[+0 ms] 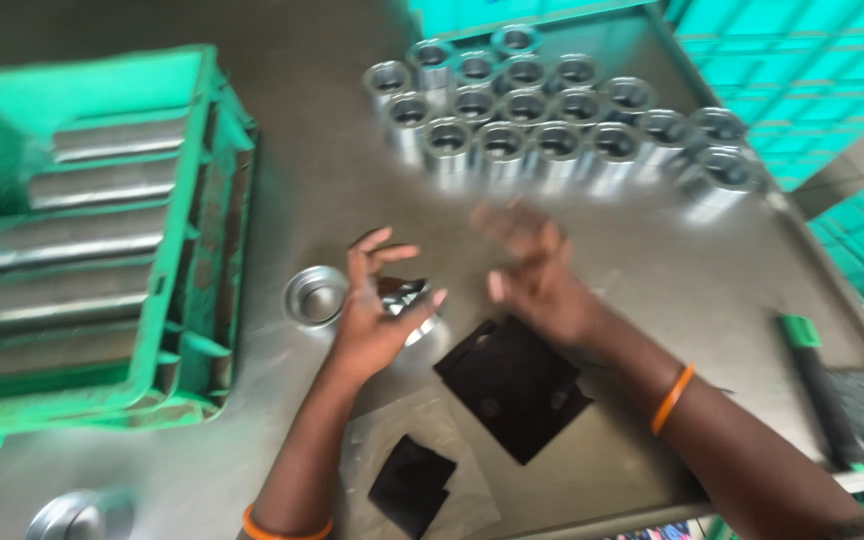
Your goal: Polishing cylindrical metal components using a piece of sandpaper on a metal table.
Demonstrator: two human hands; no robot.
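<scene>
My left hand (377, 305) is curled around a shiny metal sleeve (407, 300) just above the steel table (312, 170). A second short metal ring (315, 296) stands on the table right beside that hand, to its left. My right hand (532, 270) hovers blurred to the right of the held sleeve, fingers spread, with nothing in it. Below both hands lie a black square pad (514, 385) and a smaller black piece (412, 483) on a clear plastic sheet.
Several metal sleeves (552, 125) stand in rows at the back of the table. A green crate (202, 240) with long metal bars fills the left. A green-capped black marker (812, 375) lies at right; a round metal part (77, 515) at bottom left. Teal crates stand behind.
</scene>
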